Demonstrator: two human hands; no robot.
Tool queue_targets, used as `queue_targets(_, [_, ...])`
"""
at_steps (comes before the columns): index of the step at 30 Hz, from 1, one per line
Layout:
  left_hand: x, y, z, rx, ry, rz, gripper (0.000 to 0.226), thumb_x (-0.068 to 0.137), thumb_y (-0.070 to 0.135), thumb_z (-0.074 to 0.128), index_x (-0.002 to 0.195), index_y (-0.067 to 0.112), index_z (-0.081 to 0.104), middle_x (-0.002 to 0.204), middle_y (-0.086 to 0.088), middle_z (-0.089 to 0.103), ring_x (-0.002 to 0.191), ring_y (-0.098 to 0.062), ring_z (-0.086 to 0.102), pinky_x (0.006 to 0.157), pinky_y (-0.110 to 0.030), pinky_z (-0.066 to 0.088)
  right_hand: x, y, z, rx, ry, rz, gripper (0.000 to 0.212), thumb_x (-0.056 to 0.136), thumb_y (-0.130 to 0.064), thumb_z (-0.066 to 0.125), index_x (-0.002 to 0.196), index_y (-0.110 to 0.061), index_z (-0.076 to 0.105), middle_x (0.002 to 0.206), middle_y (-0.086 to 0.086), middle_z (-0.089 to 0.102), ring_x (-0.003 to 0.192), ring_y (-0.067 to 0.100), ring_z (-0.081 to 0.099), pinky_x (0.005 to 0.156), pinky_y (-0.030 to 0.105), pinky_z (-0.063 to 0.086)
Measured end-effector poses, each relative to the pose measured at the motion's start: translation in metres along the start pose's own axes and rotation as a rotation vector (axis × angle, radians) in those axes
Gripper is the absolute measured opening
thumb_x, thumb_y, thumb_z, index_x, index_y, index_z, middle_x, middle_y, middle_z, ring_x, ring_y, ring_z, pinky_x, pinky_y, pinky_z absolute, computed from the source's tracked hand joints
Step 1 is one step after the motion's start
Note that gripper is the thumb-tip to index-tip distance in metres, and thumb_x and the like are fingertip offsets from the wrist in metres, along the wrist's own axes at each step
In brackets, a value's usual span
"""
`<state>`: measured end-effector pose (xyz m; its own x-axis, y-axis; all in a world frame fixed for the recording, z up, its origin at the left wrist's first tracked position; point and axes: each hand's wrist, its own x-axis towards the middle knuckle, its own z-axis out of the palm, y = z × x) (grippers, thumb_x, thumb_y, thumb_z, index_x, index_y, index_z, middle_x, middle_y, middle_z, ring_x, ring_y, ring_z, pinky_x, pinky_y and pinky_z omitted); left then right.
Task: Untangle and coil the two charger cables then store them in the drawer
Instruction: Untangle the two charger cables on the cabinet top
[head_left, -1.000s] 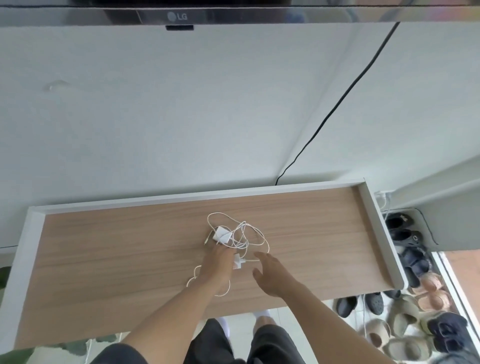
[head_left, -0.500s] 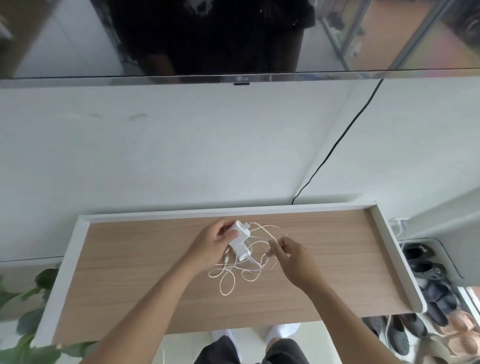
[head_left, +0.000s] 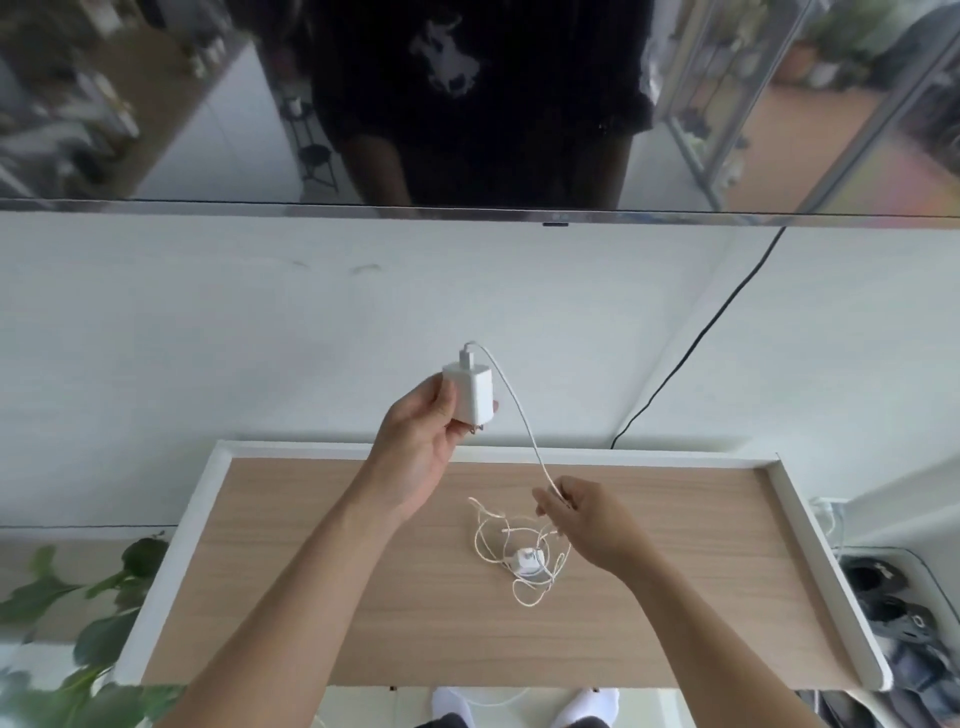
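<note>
My left hand (head_left: 415, 452) grips a white charger brick (head_left: 470, 397) above the wooden top (head_left: 311, 571) — my right hand (head_left: 587, 519) pinches its cable (head_left: 527, 431) over the tangle (head_left: 514, 551) and second brick (head_left: 527, 560).

hands: 2 (left hand (head_left: 415, 457), right hand (head_left: 589, 522)) | charger bricks (head_left: 470, 397) (head_left: 527, 560): 2 | white cables (head_left: 525, 427): tangled, count unclear | shelf (head_left: 311, 571): 1 | TV (head_left: 156, 104): 1

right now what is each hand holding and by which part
The left hand grips the white charger plug by its body; the right hand pinches that plug's cable partway along.
</note>
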<state>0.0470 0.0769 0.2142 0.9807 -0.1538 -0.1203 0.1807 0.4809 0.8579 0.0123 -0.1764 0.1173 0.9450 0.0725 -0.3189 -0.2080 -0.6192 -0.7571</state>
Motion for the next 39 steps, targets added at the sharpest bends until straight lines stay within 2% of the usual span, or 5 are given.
queue_targets(5, [-0.002,0.044,-0.004,-0.029,0.064,0.099,0.03,0.115,0.02,0.048,0.131,0.007,0.07,0.118,-0.005,0.077,0.112,-0.027,0.073,0.094,-0.03,0.057,-0.003,0.011,0.005,-0.058,0.013,0.055,0.027,0.104,-0.046,0.068,0.087,-0.027,0.075,0.06,-0.017,0.063,0.053,0.0,0.052,0.061,0.028,0.042])
queue_targets(13, [-0.009,0.022,-0.028,0.064,0.195,-0.089,0.024,0.11,0.024,0.065,0.119,0.003,0.07,0.117,-0.014,0.076,0.11,-0.029,0.07,0.093,-0.038,0.056,-0.004,-0.02,-0.005,-0.024,0.072,-0.123,0.033,0.116,-0.044,0.046,0.108,-0.039,0.078,0.116,-0.014,0.069,0.115,0.006,0.065,0.099,0.03,0.049])
queue_targets(26, [-0.023,-0.009,-0.018,0.164,-0.242,-0.326,0.021,0.103,0.015,0.075,0.1,0.012,0.055,0.144,-0.039,0.063,0.138,-0.054,0.061,0.11,-0.054,0.056,-0.004,-0.066,0.002,-0.199,-0.091,-0.232,0.038,0.105,-0.016,0.059,0.068,-0.027,0.062,0.057,-0.009,0.055,0.057,0.011,0.045,0.055,0.024,0.034])
queue_targets(32, [-0.017,0.013,-0.017,0.205,-0.26,-0.265,0.016,0.111,0.016,0.064,0.103,0.011,0.05,0.134,-0.036,0.071,0.129,-0.061,0.064,0.101,-0.059,0.053,-0.004,-0.071,0.004,-0.075,-0.153,-0.174,0.037,0.11,-0.044,0.06,0.082,-0.024,0.075,0.067,-0.004,0.072,0.057,0.002,0.062,0.062,0.02,0.049])
queue_targets(39, [-0.022,0.016,-0.011,0.438,-0.323,-0.357,0.022,0.103,0.018,0.078,0.101,0.01,0.057,0.114,-0.027,0.069,0.107,-0.038,0.073,0.102,-0.058,0.06,0.0,-0.09,0.004,-0.258,-0.264,-0.246,0.028,0.104,-0.023,0.061,0.082,-0.04,0.066,0.078,-0.016,0.068,0.068,-0.007,0.06,0.065,0.017,0.043])
